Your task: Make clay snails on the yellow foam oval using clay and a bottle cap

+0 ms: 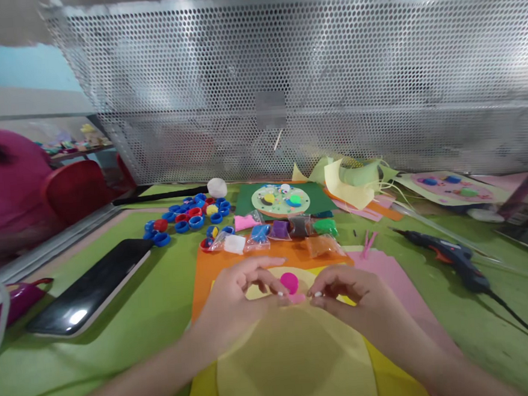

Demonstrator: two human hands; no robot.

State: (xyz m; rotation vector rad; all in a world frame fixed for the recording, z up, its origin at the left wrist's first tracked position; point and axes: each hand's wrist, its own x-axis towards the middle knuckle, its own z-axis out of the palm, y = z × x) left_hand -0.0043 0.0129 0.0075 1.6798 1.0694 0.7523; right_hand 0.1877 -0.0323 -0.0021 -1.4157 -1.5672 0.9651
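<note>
Over a pale yellow paper oval (pixel 293 359), both my hands are close together. My left hand (pixel 248 292) pinches a small light pink piece of modelling clay (pixel 297 299) between thumb and forefinger. Just right of that piece, my right hand (pixel 349 291) has its thumb and forefinger pressed together; whatever is between them is too small to make out. A bright magenta disc (pixel 289 282) shows just behind the fingertips. Under the oval lie yellow and orange sheets. Small bags of coloured clay stand beyond, including a blue one (pixel 260 234) and a green one (pixel 325 227).
At left lie a black phone (pixel 94 288) and several bottle caps (pixel 196 222). A decorated oval (pixel 280 200) sits on green card at the back. A glue gun (pixel 451 257) with its cord is on the right, near pink tweezers (pixel 368 244). Perforated metal (pixel 237 73) rises behind.
</note>
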